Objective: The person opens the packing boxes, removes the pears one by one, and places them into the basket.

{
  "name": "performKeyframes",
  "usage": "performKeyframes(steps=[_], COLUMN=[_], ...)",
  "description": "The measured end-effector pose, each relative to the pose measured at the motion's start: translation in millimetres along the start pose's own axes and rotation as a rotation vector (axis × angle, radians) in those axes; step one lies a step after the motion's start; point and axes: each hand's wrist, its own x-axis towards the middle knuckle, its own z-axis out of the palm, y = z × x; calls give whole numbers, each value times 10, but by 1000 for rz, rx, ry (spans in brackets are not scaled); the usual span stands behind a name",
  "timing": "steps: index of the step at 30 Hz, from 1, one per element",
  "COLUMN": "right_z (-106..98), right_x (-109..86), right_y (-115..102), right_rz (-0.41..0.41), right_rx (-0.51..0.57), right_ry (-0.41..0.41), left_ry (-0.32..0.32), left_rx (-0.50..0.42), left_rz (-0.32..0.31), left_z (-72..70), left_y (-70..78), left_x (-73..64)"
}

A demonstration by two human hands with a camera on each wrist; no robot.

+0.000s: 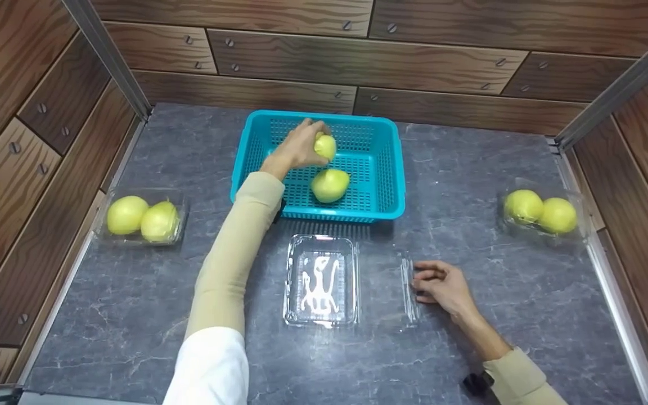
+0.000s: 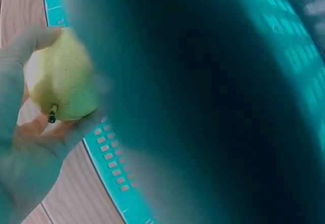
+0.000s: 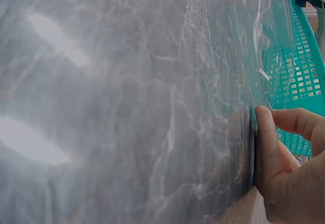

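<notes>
My left hand (image 1: 304,145) grips a yellow-green pear (image 1: 325,147) over the blue basket (image 1: 390,169). In the left wrist view the fingers curl round this pear (image 2: 63,76), its short stem showing, while a dark blur covers much of that view. Another pear (image 1: 330,185) lies on the basket floor. In front of the basket sits a clear plastic clamshell container (image 1: 322,281), opened out, its lid (image 1: 408,289) spread to the right. At the lid's outer edge, my right hand (image 1: 442,287) pinches the thin plastic between thumb and fingers, low over the tabletop.
One clear container (image 1: 175,233) with two pears (image 1: 127,215) stands at the left side. A similar container (image 1: 583,225) with two pears (image 1: 558,215) stands at the right. Wood-patterned walls (image 1: 369,56) enclose the grey marbled table (image 1: 459,169) at the back and sides.
</notes>
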Motion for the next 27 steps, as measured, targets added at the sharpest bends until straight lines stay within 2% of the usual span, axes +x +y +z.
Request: performKeyframes(steps=[11, 20, 27], right_z=[10, 16, 12], right_x=[-3, -9, -32], right_y=[3, 7, -5], right_rz=[0, -1, -8], right_rx=[18, 23, 0], right_ry=[26, 24, 24], left_ry=[-62, -96, -129], left_rx=[144, 144, 136], left_rz=[-80, -156, -171], left_z=[116, 205, 207], left_y=[61, 52, -5], left_x=[13, 29, -31])
